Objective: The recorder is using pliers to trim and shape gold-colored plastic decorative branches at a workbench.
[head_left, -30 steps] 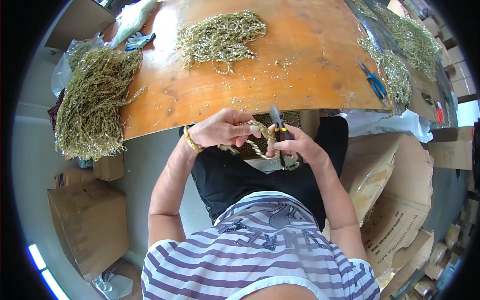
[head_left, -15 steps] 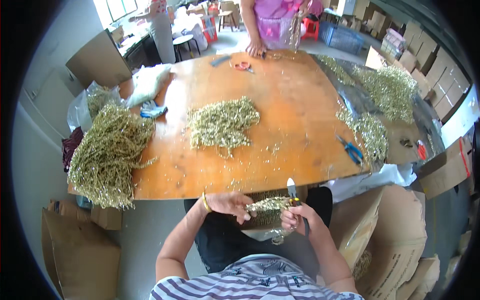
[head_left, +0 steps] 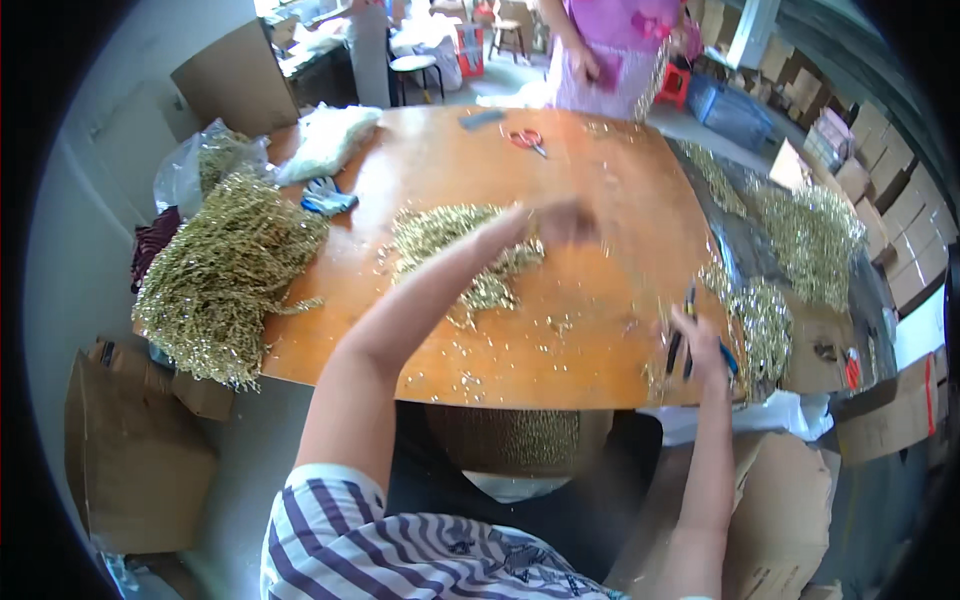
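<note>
Left hand (head_left: pixel 565 221) over table (head_left: pixel 600 335), blurred, cannot tell if spread; gold strands (head_left: pixel 440 232) at 8 o'clock, scissors (head_left: pixel 527 139) at 11; right hand (head_left: pixel 702 342) gripping black pliers (head_left: pixel 673 352)

To your left lies a blue-and-white glove (head_left: pixel 328 197); beyond it you have red-handled scissors (head_left: pixel 524 139) and a white-topped stool (head_left: pixel 413 63)

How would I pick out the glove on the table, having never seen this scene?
Start at the orange wooden table. On its left side, between the white bag and the big heap of gold strands, lies the glove; its blue-and-white colouring sets it apart from both.
</note>
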Motion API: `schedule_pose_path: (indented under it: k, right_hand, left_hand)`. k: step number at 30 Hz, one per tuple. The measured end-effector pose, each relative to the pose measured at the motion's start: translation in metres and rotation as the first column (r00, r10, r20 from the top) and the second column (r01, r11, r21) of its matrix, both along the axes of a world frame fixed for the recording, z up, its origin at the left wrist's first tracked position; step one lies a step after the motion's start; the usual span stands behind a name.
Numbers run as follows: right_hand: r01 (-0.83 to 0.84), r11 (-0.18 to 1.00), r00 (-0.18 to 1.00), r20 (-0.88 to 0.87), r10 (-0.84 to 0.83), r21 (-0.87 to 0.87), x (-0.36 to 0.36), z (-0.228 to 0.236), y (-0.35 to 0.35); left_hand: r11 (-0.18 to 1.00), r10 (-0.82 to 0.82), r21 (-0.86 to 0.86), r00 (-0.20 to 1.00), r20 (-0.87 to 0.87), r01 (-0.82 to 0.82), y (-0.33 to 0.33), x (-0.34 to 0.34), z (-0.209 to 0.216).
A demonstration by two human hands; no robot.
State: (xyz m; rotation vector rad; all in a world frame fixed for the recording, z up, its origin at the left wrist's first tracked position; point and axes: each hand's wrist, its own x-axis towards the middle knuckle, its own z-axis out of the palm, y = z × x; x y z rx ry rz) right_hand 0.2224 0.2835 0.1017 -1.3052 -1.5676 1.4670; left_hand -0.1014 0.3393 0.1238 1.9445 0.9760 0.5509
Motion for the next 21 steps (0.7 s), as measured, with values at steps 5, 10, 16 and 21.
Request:
schedule_pose_path:
  k: [5,10,16,21]
  right_hand:
    - [0.463,0.813,0.885,-0.144,-0.442,0.352,0.021,-0.062,0.120]
    - [0.646,0.752,0.464,-0.715,-0.523,-0.131,0.038,-0.031,0.068]
    - [0.067,0.951,0.720,-0.645,-0.256,-0.302,0.013,-0.029,-0.126]
    - [-0.126,0.898,0.890,-0.448,-0.085,-0.421,-0.029,-0.060,-0.174]
  left_hand:
    - [0.504,0.595,0.840,0.786,-0.169,-0.201,0.068,0.034,-0.017]
    - [0.738,0.603,0.554,0.745,-0.284,-0.386,-0.007,0.016,-0.045]
    - [0.631,0.622,0.757,0.695,-0.362,-0.171,-0.133,-0.008,-0.082]
    - [0.576,0.641,0.796,0.708,-0.297,-0.187,-0.160,0.004,-0.108]
